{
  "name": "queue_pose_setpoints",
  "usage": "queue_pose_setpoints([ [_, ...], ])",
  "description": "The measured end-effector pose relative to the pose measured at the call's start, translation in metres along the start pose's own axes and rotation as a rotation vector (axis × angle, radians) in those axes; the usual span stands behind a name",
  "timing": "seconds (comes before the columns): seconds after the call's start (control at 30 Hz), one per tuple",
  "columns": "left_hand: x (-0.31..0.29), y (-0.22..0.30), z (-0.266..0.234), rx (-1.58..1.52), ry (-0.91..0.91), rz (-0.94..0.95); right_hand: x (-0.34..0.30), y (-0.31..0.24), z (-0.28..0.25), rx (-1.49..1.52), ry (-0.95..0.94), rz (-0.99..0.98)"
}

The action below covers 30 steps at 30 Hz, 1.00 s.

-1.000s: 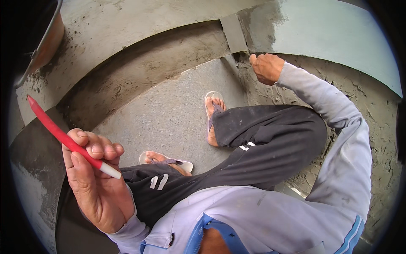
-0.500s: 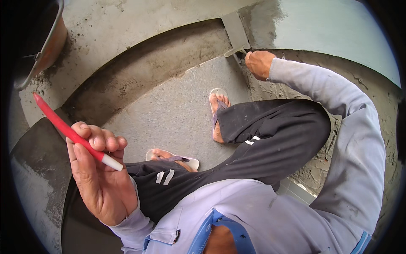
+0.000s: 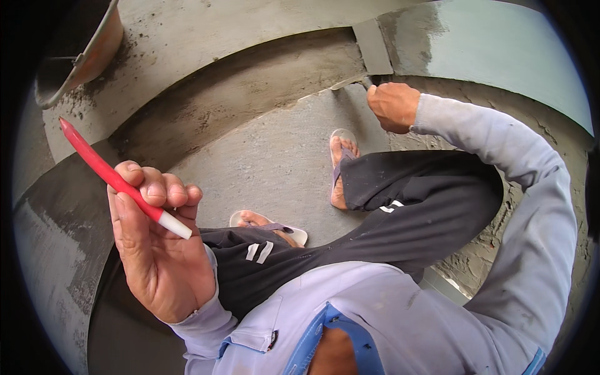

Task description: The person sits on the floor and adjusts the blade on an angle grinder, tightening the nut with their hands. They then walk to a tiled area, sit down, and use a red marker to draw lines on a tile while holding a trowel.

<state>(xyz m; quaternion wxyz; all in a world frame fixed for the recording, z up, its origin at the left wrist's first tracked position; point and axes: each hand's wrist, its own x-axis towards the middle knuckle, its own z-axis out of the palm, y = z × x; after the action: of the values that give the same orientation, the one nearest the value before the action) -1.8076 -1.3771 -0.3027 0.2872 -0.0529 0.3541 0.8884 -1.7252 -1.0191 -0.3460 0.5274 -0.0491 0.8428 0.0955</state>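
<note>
My left hand (image 3: 164,244) is raised at the left and pinches a slim red stick (image 3: 103,169) between thumb and fingers. The stick tapers to a point at its far end and has a white butt by my palm. My right hand (image 3: 394,106) reaches out to the far wall and is closed on a small trowel (image 3: 347,82). Its handle is mostly hidden in my fist, and only a thin strip of blade shows. The trowel is at the foot of a grey upright strip (image 3: 373,47) in the low curved wall (image 3: 250,78).
A dirty orange bucket (image 3: 94,59) tips into view at the upper left, with crumbs of mortar beside it. Rough, wet-looking plaster (image 3: 528,112) covers the wall at the right. My sandalled feet (image 3: 340,169) stand on the speckled grey floor (image 3: 250,162).
The view has swung a little, so the scene sits further right. My right hand and the trowel have shifted slightly left and nearer to me along the wall's foot. My left hand keeps its hold.
</note>
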Motion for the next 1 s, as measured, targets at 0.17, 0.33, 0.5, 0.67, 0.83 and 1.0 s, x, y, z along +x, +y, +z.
queue_pose_setpoints([
  [0.17,-0.011,0.008,0.000,-0.032,0.031,0.052,-0.004,-0.050,-0.030,0.067,0.153,-0.248],
  [0.33,-0.022,0.023,0.005,0.050,0.046,0.196,0.003,-0.015,-0.045,0.170,0.085,-0.208],
  [0.5,-0.054,0.043,0.003,0.215,0.126,0.399,0.026,-0.016,-0.096,0.236,0.084,-0.299],
  [0.67,-0.116,0.068,-0.002,0.355,0.172,0.675,0.079,-0.047,-0.106,0.501,0.041,-0.714],
  [0.83,-0.142,0.110,0.024,0.486,0.347,1.116,0.127,-0.080,-0.061,0.499,-0.044,-0.563],
  [1.0,-0.079,0.111,-0.026,0.437,0.421,1.008,0.146,-0.116,-0.033,0.418,-0.462,-0.463],
])
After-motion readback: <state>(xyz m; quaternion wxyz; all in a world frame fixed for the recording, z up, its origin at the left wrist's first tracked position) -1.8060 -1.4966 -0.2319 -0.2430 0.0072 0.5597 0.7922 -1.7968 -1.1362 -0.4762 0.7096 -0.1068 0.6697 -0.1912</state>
